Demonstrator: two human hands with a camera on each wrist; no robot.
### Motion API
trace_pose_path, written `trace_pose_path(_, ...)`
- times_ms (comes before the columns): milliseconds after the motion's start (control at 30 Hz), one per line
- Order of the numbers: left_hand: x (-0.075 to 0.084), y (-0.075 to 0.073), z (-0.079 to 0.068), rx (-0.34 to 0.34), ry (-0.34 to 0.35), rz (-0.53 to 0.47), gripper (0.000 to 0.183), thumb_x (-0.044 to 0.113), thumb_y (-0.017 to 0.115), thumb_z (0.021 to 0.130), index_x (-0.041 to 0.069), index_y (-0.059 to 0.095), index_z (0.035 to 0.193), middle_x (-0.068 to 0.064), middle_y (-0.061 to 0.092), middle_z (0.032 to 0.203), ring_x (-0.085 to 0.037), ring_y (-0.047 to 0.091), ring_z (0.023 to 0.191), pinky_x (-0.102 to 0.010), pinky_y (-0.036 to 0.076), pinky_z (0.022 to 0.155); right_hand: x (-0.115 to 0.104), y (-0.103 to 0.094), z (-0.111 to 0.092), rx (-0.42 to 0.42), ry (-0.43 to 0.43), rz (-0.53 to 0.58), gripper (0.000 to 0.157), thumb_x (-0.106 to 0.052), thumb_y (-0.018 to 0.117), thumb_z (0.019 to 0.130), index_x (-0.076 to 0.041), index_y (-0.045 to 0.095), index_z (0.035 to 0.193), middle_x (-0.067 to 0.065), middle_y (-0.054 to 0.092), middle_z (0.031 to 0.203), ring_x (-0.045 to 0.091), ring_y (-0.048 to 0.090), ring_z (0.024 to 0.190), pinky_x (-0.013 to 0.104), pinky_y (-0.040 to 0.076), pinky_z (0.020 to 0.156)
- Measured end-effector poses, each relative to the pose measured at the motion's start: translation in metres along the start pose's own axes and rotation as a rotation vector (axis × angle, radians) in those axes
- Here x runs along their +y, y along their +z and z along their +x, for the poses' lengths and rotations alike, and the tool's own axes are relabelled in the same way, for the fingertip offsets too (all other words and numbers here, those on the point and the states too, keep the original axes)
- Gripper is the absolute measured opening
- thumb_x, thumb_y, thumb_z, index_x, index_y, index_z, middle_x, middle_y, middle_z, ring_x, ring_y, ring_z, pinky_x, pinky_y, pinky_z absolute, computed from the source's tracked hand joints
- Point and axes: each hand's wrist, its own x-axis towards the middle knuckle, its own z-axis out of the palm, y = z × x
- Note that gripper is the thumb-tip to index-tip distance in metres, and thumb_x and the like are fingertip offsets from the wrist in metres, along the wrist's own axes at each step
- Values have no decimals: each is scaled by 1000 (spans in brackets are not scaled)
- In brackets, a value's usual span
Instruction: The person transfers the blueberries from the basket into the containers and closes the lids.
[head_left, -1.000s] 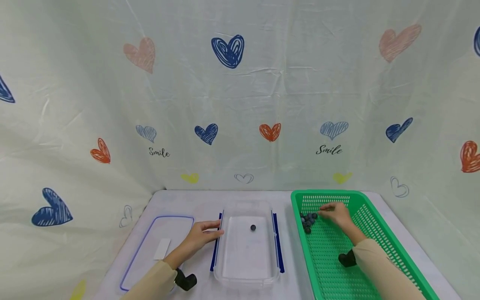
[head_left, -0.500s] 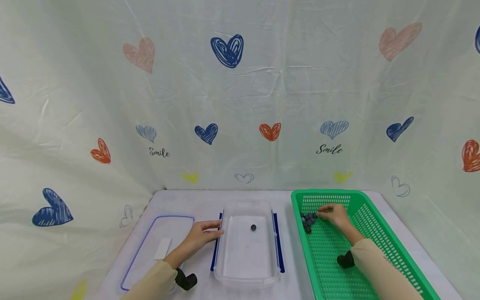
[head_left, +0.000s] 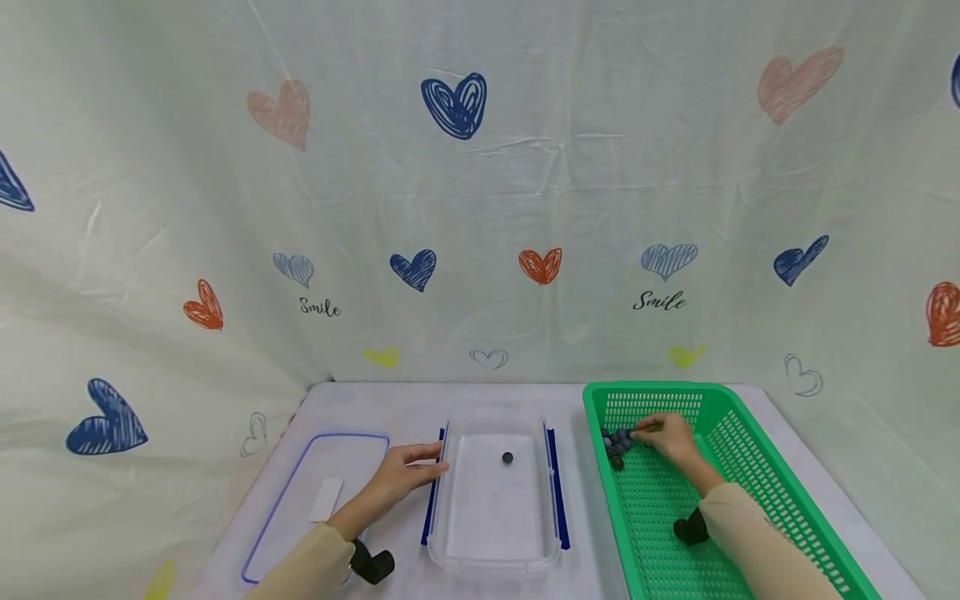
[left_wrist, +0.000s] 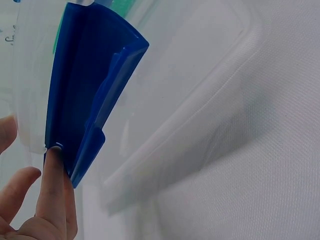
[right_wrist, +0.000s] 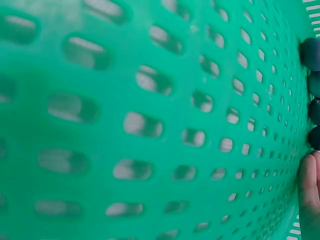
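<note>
In the head view, my left hand (head_left: 401, 477) reaches to the left side of a clear plastic box (head_left: 495, 533), with its fairly straight fingers touching the rim and the blue side latch (left_wrist: 82, 85). One dark blueberry (head_left: 507, 457) lies inside the box. My right hand (head_left: 671, 440) is down in the green basket (head_left: 628, 533), thumb and fingers drawn together at the edge of a small cluster of blueberries (head_left: 617, 442). A fingertip (right_wrist: 308, 182) shows right beside the lowest blueberry (right_wrist: 314, 137) in the right wrist view. I cannot tell whether a berry is pinched.
A clear lid (head_left: 300, 479) with a blue seal lies flat to the left of the box, a white rectangle (head_left: 326, 500) on it. White cloth (head_left: 405, 408) covers the table. Behind stands a curtain (head_left: 480, 192) printed with hearts. The basket's tall perforated walls surround my right hand.
My right hand has shifted slightly left and down, its fingertips coming closer over the blueberries. My left hand stays at the box's side.
</note>
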Motion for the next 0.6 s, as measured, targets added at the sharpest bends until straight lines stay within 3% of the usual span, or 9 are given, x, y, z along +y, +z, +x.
trace_pose_path(600, -2, -1, 0, -14, 25, -30, 58, 18, 77, 89, -11, 55, 134, -28, 55, 136, -27, 67, 104, -38, 57, 89, 1, 7, 1, 35, -13, -9, 16, 1, 75, 86, 13, 70, 96, 17, 69, 84, 32, 66, 80, 39, 59, 65)
